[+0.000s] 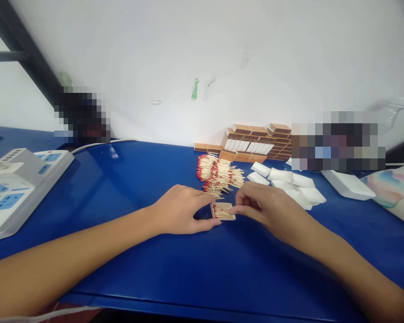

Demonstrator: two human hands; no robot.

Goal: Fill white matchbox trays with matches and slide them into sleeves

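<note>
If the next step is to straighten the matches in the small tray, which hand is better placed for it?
Probably the right hand: its fingertips are at the bare ends of the matches, while the left hand seems to steady the small tray at the red-headed end.

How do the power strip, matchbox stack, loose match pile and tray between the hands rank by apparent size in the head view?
1. Power strip, cut off by the left edge
2. Matchbox stack
3. Loose match pile
4. Tray
</note>
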